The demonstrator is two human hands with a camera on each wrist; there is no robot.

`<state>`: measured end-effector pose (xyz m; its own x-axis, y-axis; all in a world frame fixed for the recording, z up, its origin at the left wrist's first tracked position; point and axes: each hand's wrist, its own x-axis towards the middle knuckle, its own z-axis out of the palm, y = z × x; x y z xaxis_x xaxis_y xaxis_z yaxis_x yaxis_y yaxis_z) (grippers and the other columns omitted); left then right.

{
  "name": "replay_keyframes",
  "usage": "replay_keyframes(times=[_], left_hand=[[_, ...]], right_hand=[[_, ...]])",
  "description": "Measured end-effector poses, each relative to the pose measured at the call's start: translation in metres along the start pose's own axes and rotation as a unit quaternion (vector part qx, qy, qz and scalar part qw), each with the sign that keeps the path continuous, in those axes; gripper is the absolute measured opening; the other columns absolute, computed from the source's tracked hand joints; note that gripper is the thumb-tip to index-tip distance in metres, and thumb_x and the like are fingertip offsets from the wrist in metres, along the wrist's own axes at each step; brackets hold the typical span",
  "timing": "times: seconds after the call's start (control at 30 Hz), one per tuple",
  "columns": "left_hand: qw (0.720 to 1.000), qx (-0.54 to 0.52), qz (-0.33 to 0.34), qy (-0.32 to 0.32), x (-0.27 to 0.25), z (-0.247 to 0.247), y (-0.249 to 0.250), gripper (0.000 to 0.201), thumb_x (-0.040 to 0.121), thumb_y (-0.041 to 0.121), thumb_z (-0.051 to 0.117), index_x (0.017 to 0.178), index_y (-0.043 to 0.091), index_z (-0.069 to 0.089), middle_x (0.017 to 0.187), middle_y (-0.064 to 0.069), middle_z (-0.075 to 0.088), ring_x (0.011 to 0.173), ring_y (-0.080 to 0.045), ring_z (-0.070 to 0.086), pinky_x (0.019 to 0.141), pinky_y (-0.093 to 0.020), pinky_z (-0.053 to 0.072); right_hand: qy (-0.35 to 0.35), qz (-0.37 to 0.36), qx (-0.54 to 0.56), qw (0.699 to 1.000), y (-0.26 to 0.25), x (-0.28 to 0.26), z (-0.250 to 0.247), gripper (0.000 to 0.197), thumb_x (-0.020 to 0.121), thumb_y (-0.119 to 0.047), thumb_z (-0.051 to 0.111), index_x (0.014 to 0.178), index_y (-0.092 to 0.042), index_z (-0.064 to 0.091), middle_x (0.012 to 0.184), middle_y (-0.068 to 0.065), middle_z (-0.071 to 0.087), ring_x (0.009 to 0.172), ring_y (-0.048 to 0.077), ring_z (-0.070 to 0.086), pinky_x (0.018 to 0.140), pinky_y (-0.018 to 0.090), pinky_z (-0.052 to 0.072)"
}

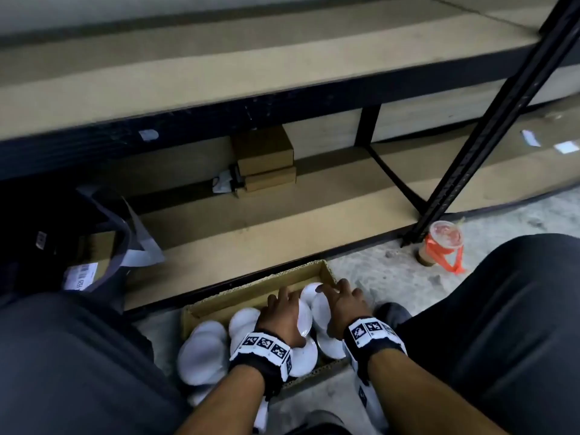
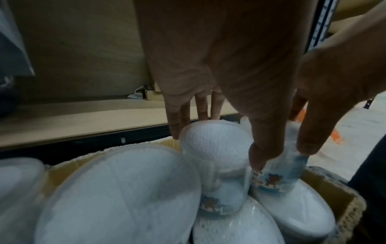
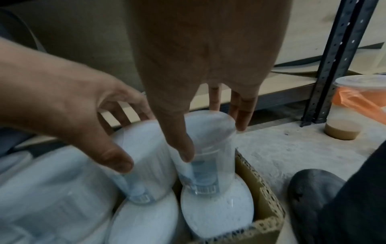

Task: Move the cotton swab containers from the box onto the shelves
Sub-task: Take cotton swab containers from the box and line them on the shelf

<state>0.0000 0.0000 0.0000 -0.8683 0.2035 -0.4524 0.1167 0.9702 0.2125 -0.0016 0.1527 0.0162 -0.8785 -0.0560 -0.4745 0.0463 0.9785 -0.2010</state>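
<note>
Iced drink cup [image 1: 442, 243] with orange strap beside black upright [image 1: 489, 133]; 2 stacked small cartons [image 1: 266, 160]; dark bag [image 1: 56, 233] left.

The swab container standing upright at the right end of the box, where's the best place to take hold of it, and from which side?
Grip the upright container round its clear cylindrical wall, just below the rounded top, coming down from above. It stands on end, its lower part wedged between its neighbour and the box wall, so only the upper part is free. The right hand already straddles it that way, probably the easiest lift.
</note>
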Motion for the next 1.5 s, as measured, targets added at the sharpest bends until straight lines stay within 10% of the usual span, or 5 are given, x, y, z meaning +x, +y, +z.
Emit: replay_keyframes(times=[0.5, 1.3, 1.5], left_hand=[[0.997, -0.01, 0.029, 0.066, -0.024, -0.106, -0.014, 0.088, 0.051, 0.055, 0.075, 0.127, 0.022, 0.047, 0.123, 0.001, 0.034, 0.111, -0.026, 0.042, 0.088, -0.042, 0.048], [0.964, 0.007, 0.079, 0.254, -0.11, -0.278, 0.007, 0.089, 0.062, 0.06, 0.068, 0.14, 0.024, 0.044, 0.133, 0.003, 0.041, 0.116, -0.021, 0.038, 0.101, -0.037, 0.04], [0.952, 0.016, 0.093, 0.292, -0.128, -0.318, 0.014, 0.096, 0.057, 0.063, 0.066, 0.142, 0.025, 0.046, 0.136, 0.001, 0.045, 0.125, -0.022, 0.041, 0.105, -0.036, 0.039]], right_hand=[[0.014, -0.041, 0.056, 0.998, -0.019, -0.002, -0.093, 0.087, 0.061, -0.035, 0.076, 0.137, -0.044, 0.036, 0.131, 0.006, 0.028, 0.121, 0.039, 0.033, 0.102, 0.043, 0.04], [0.281, -0.165, 0.131, 0.936, -0.048, -0.081, -0.237, 0.047, 0.072, -0.045, 0.072, 0.119, -0.045, 0.063, 0.106, -0.006, 0.047, 0.116, 0.021, 0.039, 0.1, 0.035, 0.036], [0.33, -0.195, 0.158, 0.91, -0.055, -0.087, -0.272, 0.045, 0.058, -0.062, 0.065, 0.101, -0.055, 0.065, 0.107, -0.007, 0.065, 0.108, 0.016, 0.057, 0.093, 0.033, 0.05]])
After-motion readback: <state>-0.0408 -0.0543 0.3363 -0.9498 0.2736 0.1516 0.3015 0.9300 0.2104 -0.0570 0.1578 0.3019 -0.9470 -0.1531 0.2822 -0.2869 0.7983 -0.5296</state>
